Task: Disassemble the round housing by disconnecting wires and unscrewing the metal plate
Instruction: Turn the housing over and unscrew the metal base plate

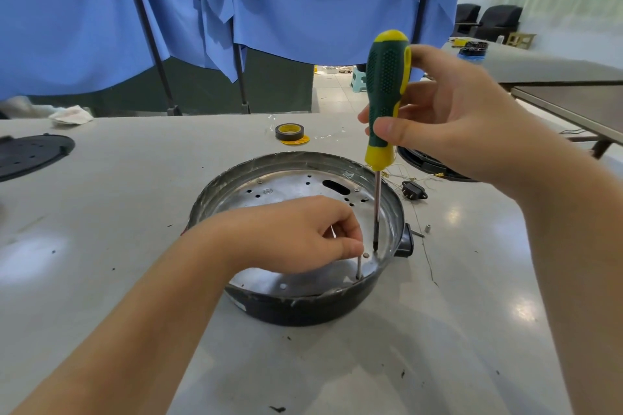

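Step in hand, as judged: unscrewing the shiny perforated metal plate that sits inside the round black housing with a silvery rim, at centre frame on the pale grey table. The right hand, right of centre, grasps the green-and-yellow-handled screwdriver with thumb and fingers wrapped round the lower handle; the tool stands nearly upright, its tip set down on the plate near the housing's right wall, beside a small round screw head. The left hand reaches in from lower left, forearm across the housing's near rim, fingers curled and pinching a thin grey metal pin that stands upright on the plate; whether this pin is a long screw or a post cannot be told. Disconnected-looking thin wires and a small black plug connector lie on the table just right of the housing, so the wire step appears at least partly done. Next move calls for seating the tip squarely, keeping the shaft vertical and pressing down while turning, with the left hand steadying. A black-and-yellow tape roll lies beyond the housing.
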The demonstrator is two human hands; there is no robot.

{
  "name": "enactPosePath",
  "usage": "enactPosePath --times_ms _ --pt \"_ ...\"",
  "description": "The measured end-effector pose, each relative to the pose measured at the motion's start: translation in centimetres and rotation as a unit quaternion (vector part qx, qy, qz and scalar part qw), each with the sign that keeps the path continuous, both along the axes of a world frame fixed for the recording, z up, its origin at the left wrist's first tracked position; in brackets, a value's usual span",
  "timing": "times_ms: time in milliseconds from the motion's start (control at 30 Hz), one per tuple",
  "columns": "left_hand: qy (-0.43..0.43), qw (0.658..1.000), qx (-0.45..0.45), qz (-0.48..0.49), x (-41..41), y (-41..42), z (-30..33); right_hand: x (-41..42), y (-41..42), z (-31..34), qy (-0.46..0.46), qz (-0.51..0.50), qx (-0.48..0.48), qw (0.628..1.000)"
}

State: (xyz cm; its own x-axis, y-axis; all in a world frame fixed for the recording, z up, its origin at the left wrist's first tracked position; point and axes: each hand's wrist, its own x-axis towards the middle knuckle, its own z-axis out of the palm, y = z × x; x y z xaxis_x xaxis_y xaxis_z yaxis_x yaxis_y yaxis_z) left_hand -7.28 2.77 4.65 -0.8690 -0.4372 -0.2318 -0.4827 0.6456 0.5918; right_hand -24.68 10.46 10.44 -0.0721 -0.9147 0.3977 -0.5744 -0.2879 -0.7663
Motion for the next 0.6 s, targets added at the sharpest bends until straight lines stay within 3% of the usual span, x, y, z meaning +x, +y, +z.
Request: enactPosePath --times_ms 333,600 --pt "0.075 0.992 0.100 -0.010 -0.4 -0.1 0.0 -0.1 -0.1 0.0 0.007 -0.005 0.000 1.000" --pt "0.089 0.995 0.023 0.038 -0.6 -1.0 -0.9 -0.2 0.0 0.0 0.010 -0.009 -0.004 1.000"
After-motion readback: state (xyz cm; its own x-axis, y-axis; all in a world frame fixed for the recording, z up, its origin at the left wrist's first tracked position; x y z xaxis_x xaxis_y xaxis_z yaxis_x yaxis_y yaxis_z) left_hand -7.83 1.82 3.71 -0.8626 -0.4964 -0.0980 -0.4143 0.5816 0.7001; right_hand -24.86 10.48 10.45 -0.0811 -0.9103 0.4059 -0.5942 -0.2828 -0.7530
